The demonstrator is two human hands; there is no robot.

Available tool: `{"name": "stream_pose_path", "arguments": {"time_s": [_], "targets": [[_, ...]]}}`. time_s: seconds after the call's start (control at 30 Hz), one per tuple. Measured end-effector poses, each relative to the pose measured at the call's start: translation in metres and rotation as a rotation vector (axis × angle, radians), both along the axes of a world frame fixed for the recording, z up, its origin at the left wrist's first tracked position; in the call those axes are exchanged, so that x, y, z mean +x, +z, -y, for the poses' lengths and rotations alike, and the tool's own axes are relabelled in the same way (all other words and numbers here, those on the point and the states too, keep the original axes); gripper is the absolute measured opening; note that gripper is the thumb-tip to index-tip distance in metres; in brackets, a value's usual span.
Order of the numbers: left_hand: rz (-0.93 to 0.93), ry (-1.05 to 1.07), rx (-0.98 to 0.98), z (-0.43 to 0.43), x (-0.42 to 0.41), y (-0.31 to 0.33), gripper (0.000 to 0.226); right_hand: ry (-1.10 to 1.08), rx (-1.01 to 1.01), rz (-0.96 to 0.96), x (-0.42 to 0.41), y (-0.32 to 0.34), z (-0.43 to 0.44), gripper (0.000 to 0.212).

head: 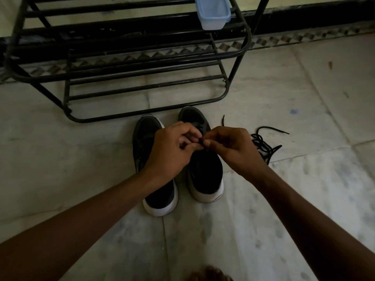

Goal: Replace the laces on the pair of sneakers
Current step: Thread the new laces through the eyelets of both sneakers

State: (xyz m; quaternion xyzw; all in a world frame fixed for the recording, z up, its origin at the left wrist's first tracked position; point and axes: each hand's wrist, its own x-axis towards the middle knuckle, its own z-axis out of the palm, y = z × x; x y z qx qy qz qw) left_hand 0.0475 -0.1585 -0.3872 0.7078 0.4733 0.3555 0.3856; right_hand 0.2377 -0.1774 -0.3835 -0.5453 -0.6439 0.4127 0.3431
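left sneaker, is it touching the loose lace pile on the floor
Apart. Head view: the right sneaker and right hand sit between the left sneaker and the lace pile.

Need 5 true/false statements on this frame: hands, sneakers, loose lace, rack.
1. The left hand and right hand meet above the sneakers, pinching what looks like a dark lace end. True.
2. The loose lace lies left of the sneakers. False: it lies on the floor to their right.
3. The sneakers sit on the rack. False: they stand on the floor in front of it.
4. A blue plastic box sits on the rack. True.
5. The sneakers have black soles. False: the soles are white.
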Motion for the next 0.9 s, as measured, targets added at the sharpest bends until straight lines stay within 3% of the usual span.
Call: {"name": "stream_pose_path", "arguments": {"time_s": [0.2,0.27,0.43,0.53,0.6,0.73,0.8,0.9], "targets": [[0.021,0.006,-0.050,0.002,-0.001,0.001,0.017,-0.047,0.054,0.128,-0.003,-0.004,0.000,0.002],[-0.002,0.034,-0.033,0.000,-0.005,0.000,0.014,-0.126,0.095,0.197,-0.001,-0.006,0.000,0.010],[-0.350,-0.049,0.187,-0.016,-0.026,-0.007,0.013,-0.130,0.017,0.258,0.021,0.003,0.001,0.012],[-0.403,-0.059,0.100,-0.020,-0.032,-0.008,0.014,-0.037,-0.034,0.144,0.034,0.009,0.006,0.016],[-0.284,0.004,-0.087,-0.021,-0.028,-0.007,0.017,0.021,-0.113,0.066,0.036,0.012,0.009,0.019],[0.192,0.173,-0.458,-0.020,-0.011,0.006,0.008,0.141,-0.157,-0.030,0.034,0.022,0.016,0.022],[0.313,0.175,-0.556,-0.018,-0.001,0.014,0.005,0.237,0.071,0.102,0.023,0.029,0.016,0.019],[0.243,0.065,-0.537,-0.017,0.009,0.018,0.003,0.286,0.445,0.397,0.004,0.030,0.016,0.019]]}}
